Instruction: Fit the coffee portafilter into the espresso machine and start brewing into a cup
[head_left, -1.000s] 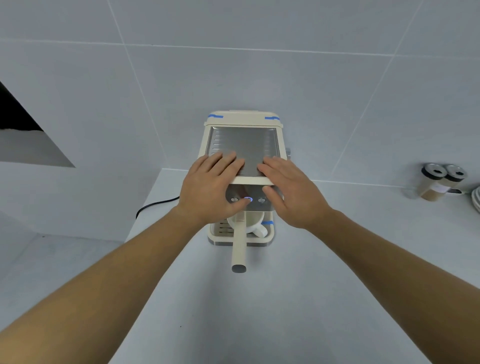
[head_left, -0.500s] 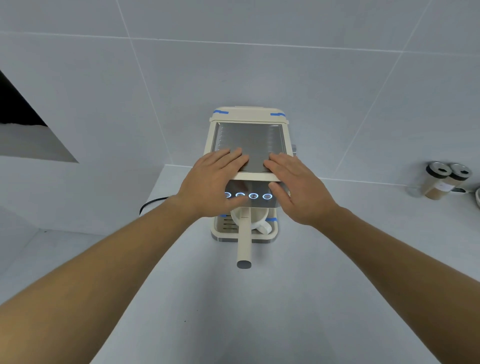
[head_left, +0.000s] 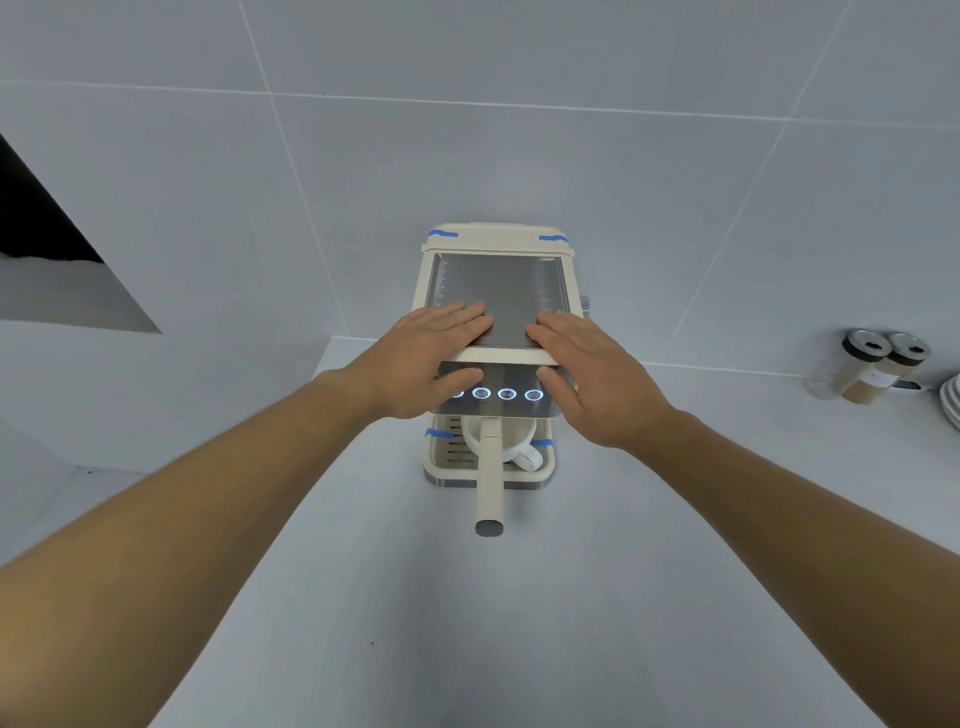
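A cream espresso machine (head_left: 496, 249) with a steel top stands against the tiled wall. Its front panel shows a row of lit blue ring buttons (head_left: 506, 394). The portafilter handle (head_left: 490, 480) sticks straight out toward me from under the panel. A white cup (head_left: 519, 447) sits below it on the drip tray (head_left: 441, 465). My left hand (head_left: 423, 358) lies flat on the machine's front left top edge, thumb down on the panel by the leftmost button. My right hand (head_left: 597, 376) lies flat on the front right edge, thumb beside the rightmost button.
Two lidded spice jars (head_left: 867, 371) stand at the right by the wall, with stacked white plates (head_left: 951, 400) at the frame edge. A dark opening (head_left: 36, 223) is at the left. The machine stands on a pale grey counter (head_left: 467, 623).
One button glowed a second ago; now several blue rings are lit. My left thumb has slid left off the panel's middle. The view has tilted, so the machine sits a little higher.
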